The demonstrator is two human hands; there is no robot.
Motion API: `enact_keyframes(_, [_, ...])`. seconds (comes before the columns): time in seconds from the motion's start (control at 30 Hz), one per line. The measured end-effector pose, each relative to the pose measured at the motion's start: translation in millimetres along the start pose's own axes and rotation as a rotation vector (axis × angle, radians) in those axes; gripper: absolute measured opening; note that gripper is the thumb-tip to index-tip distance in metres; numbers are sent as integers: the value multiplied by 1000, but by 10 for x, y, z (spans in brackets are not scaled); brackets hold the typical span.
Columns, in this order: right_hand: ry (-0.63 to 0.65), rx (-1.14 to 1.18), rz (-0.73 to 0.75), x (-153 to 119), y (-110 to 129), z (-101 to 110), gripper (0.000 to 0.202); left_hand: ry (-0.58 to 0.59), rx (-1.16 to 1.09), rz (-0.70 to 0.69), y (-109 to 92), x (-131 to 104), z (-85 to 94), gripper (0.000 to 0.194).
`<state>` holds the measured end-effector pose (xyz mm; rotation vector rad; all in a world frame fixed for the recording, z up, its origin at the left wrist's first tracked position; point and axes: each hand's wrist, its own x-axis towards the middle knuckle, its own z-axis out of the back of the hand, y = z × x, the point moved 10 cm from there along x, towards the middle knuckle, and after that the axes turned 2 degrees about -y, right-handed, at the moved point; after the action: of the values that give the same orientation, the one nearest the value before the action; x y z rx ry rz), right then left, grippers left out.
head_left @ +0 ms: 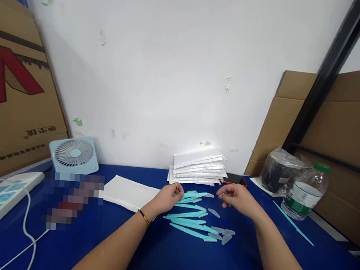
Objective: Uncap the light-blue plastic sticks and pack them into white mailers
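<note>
Thin turquoise razors [188, 221] lie in a loose fan on the blue table. Several small translucent blade covers [226, 239] are at their right ends, and one cover [214, 213] rests apart. My left hand [170, 197] is closed in a pinch at the left end of the topmost razors, with a turquoise handle at its fingertips. To the right of the fan, my right hand [235, 198] has its fingers curled and pressed together; what they hold, if anything, is too small to make out. A white padded envelope [130, 192] lies flat left of my left hand.
White envelopes [197, 167] are stacked by the wall, beside a phone [235, 179]. On the right are a bottle [305, 192], a bagged dark object [275, 173] and a lone turquoise razor [293, 223]. A fan [75, 153] and power strip [5, 200] stand left.
</note>
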<state>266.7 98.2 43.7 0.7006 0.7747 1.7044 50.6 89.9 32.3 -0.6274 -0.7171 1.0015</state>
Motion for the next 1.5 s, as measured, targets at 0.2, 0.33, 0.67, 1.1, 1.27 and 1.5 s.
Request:
enact_keyframes(0.2, [59, -63, 21, 16, 32, -220, 27, -14, 56, 6, -8, -6, 16, 21])
enact_keyframes(0.33, [-1, -121, 60, 7, 143, -260, 25, -19, 74, 6, -42, -25, 19, 21])
enact_keyframes(0.67, [-79, -174, 57, 48, 114, -216, 17, -61, 216, 51, -23, -16, 41, 20])
enact_keyframes(1.1, [48, 206, 0, 27, 93, -208, 26, 224, 324, 1, -18, -120, -356, 19])
enact_keyframes(1.27, [60, 239, 45, -35, 233, -176, 22, 160, 167, 67, 45, -76, -260, 24])
enact_keyframes(1.5, [70, 248, 58, -32, 237, -173, 28, 138, 96, 93, 30, -60, -201, 29])
